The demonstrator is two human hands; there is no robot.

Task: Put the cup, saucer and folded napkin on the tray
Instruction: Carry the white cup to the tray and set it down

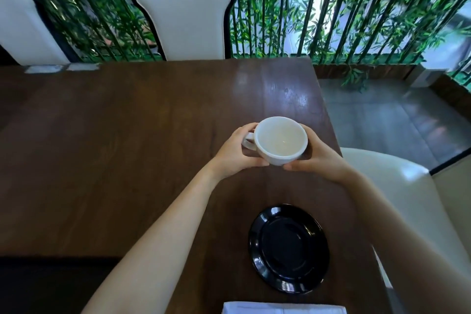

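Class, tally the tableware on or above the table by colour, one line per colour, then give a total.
White: 2, the cup held by both the left hand and right hand, and the folded napkin
Black: 1, the saucer
Total: 3

Only two arms show, coming up from the bottom of the frame toward the middle — both bare the whole way, no sleeve or cuff on any part in view. The left hand (235,151) sits just left of centre and the right hand (318,154) just right of centre, and neither one has a glove. Can't spot a ring, watch or bracelet on the fingers or wrists that face the camera. The forearms look slim and smooth, with no marks or tape — the wide lens makes them balloon out near the bottom edge. The far sides of the fingers are hidden, so can't say more there.
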